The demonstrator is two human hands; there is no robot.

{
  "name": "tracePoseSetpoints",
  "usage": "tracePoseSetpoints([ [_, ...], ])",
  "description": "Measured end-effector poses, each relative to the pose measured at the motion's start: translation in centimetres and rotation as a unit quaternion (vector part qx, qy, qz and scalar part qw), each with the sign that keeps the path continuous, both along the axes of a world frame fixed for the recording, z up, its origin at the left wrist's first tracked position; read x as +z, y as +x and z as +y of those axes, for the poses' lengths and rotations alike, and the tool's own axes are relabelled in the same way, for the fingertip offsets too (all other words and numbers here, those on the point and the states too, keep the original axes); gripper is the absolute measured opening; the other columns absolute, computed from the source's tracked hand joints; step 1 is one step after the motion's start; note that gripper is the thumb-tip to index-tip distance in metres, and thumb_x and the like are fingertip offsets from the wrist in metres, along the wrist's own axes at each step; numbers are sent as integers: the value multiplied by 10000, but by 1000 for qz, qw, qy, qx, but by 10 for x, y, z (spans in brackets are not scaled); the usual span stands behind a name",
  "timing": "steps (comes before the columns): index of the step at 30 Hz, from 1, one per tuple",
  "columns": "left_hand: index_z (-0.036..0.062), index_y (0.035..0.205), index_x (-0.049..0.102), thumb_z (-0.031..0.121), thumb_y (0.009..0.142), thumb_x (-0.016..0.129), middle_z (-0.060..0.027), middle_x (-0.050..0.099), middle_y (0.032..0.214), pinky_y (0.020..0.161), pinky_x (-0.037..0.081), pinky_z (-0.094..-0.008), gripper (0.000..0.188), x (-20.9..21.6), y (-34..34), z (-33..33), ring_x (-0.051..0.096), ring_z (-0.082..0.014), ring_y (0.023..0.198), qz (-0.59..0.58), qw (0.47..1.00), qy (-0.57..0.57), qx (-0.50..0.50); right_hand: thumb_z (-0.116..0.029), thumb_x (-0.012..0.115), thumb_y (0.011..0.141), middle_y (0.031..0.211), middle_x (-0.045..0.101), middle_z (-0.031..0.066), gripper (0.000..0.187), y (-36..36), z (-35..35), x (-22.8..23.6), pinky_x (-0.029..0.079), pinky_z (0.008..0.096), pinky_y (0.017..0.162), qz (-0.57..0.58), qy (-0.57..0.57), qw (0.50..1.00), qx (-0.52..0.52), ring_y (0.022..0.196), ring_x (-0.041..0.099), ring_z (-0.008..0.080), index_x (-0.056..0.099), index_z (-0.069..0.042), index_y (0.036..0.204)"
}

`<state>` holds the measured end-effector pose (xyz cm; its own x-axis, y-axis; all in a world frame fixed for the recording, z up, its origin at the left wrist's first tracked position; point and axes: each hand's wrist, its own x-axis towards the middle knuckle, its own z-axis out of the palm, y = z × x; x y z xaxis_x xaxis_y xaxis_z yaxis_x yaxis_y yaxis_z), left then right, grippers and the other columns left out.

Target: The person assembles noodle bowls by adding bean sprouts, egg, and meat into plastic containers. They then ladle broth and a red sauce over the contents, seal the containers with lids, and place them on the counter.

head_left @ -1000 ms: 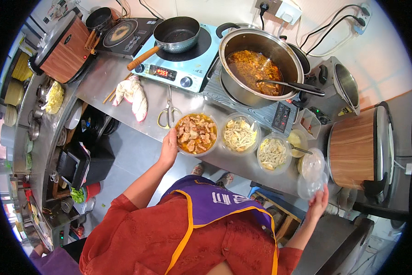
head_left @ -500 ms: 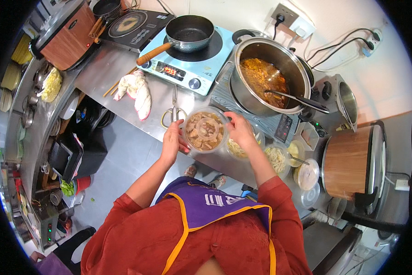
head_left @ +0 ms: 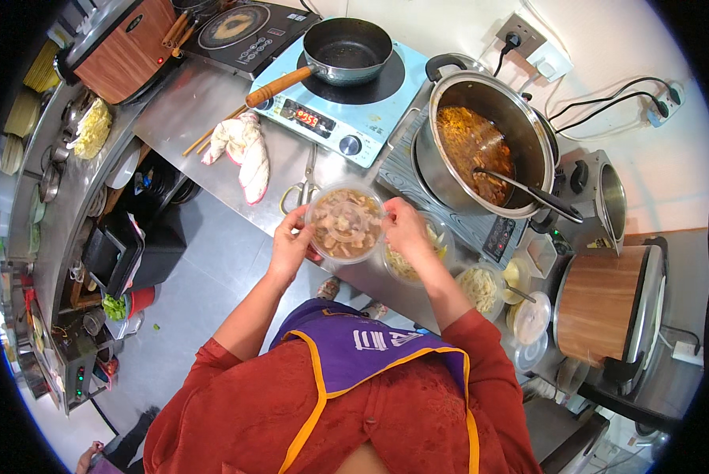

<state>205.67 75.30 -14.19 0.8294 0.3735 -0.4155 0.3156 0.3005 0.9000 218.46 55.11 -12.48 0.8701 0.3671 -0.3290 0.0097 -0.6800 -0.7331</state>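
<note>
A round clear plastic tub [head_left: 344, 224] of meat pieces in brownish liquid is held between my two hands, at the front edge of the steel counter. Rings across its top look like a clear lid. My left hand [head_left: 291, 242] grips the tub's left side, thumb at the rim. On the opposite rim, my right hand [head_left: 406, 229] is closed with its fingers bent. Scissors [head_left: 303, 189] lie just beyond the tub. Partly under my right forearm stands a clear tub [head_left: 436, 246] of pale shredded vegetable.
A black frying pan [head_left: 346, 51] sits on a light-blue induction cooker [head_left: 346, 118]. Right of it, a large steel pot [head_left: 441, 150] of reddish stew holds a ladle [head_left: 540, 193]. A twisted cloth [head_left: 240, 150] lies left. A wood-patterned cooker [head_left: 599, 296] stands right. Another person's hand [head_left: 92, 452] shows lower left.
The view has shifted, so the counter things appear further right. Both hands have carried the tub slightly left relative to the counter, keeping hold. The other person at lower left has moved.
</note>
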Motion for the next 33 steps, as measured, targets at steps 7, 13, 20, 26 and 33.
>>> tracePoseSetpoints([
  [7,5,1352,440,32,931,549,-42,504,886,448,566,-268,435,4,2,15,619,-149,571,3,999,43,-9,-82,643,806,1022,599,191,354,-5,16,6,479,440,807,-74,11,997,34,945,606,353,552,-33,1145],
  [13,3,1341,451,29,929,546,-29,494,864,425,542,-257,424,8,6,25,603,-140,534,15,998,53,-41,-187,775,747,1217,475,215,837,-29,-6,38,446,450,936,-104,-26,986,127,1118,525,393,317,-76,1439],
  [20,29,1317,504,17,889,586,-54,508,887,503,544,-303,436,21,27,47,603,-171,597,61,978,147,-137,-201,750,764,1310,442,173,819,-26,-17,69,413,432,1006,-165,-93,968,163,1221,465,362,329,-75,1455],
  [26,-26,1360,439,115,804,638,-239,421,1346,1070,322,-513,607,37,38,15,377,-407,1289,-52,731,670,-118,-186,675,814,1484,343,128,688,-12,61,36,289,468,1113,-384,-21,903,193,1365,336,318,392,-97,1435],
  [33,-147,1381,319,208,813,578,-306,196,1512,1163,152,-511,718,17,27,-2,137,-448,1432,-50,731,646,-214,-254,615,860,1510,326,118,647,-10,69,2,235,478,1143,-361,-26,907,215,1405,292,287,385,-66,1434],
])
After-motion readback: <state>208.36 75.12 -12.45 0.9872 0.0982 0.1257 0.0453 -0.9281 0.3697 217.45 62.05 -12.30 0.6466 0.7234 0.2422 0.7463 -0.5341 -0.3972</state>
